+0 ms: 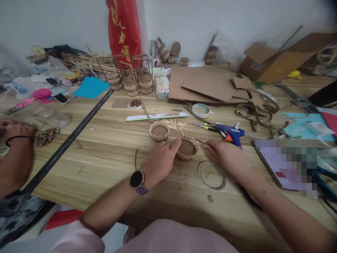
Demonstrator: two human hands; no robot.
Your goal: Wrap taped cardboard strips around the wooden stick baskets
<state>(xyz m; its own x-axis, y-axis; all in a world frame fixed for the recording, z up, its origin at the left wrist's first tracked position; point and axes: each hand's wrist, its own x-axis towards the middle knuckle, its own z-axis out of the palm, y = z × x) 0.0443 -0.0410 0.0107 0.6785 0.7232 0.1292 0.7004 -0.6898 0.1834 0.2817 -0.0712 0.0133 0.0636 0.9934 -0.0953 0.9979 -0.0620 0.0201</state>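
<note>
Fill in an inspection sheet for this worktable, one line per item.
Surface: wood-grain tabletop, crossed by a black strip; crumbs lie near the person.
Work pieces: larger stick-edged piece between the hands; smaller stick-edged piece beyond it.
Tools: blue glue gun beyond the right hand.
Clutter: loose sticks, cardboard sheets, tangled brown strips.
Hands: left hand has its index finger at the larger piece's rim; right hand appears to pinch a thin brown strip.
Cables: none identifiable with certainty; the right edge is blurred.
Surroundings: pale wall, red bag, cardboard box; another person's forearm at far left.
</note>
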